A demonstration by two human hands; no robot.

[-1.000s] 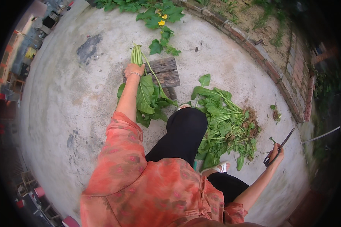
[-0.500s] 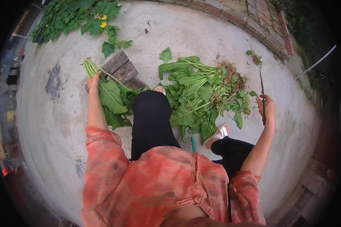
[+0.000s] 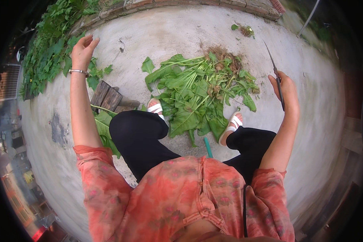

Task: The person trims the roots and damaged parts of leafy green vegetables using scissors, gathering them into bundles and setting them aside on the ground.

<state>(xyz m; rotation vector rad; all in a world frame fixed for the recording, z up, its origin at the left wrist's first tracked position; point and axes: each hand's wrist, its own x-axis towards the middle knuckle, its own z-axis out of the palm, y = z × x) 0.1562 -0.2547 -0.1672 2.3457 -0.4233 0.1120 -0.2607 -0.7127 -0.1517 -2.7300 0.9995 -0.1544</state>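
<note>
My left hand (image 3: 83, 53), a bracelet on its wrist, is raised at the far left beyond a small wooden stool (image 3: 105, 97). It is open, fingers bent and apart, and holds nothing. Leafy greens (image 3: 105, 126) lie beside my left knee, partly hidden by my leg and arm. My right hand (image 3: 286, 92) is closed round the dark handle of a long, narrow knife (image 3: 271, 57), its blade pointing away from me. Between my feet and ahead of them spreads a big heap of leafy greens (image 3: 189, 90), with brown roots (image 3: 222, 56) at its far right end.
A small trimmed root clump (image 3: 246, 30) lies beyond the heap on the concrete floor (image 3: 165, 32). Vines (image 3: 48, 60) grow at the far left, and a low brick edging (image 3: 181, 3) runs along the back. A green stick-like thing (image 3: 208, 147) stands out near my lap.
My left hand has let go of the bunch of greens and risen forward. My left knee has swung left. The knife stays in my right hand, and the view has shifted.
</note>
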